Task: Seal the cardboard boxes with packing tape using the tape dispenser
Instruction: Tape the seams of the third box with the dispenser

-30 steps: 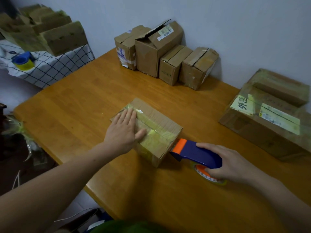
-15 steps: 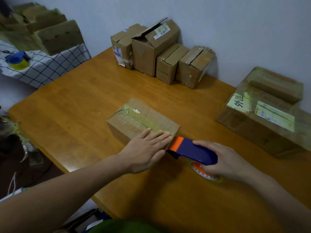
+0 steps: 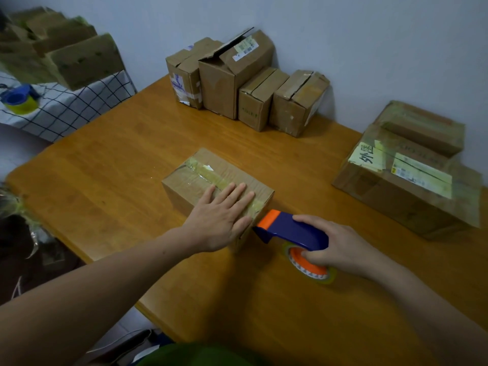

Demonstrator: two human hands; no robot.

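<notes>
Head view, box [image 3: 184, 187]: middle of table [image 3: 105, 186], top seam taped.
Left hand [image 3: 220, 219]: fingers straight, flat on its near end.
Right hand [image 3: 343, 247]: curled round tape dispenser [image 3: 293, 229], nose at box's end face.
Risk: cutting tug may peel or wrinkle tape [image 3: 211, 177], or slide box.

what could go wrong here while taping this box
1. The tape dispenser has its orange end right beside the left hand at the near end of the box; tearing the tape there might catch the fingers.
2. The left hand only presses flat on the box, so a hard pull by the right hand could slide it across the smooth table.
</notes>
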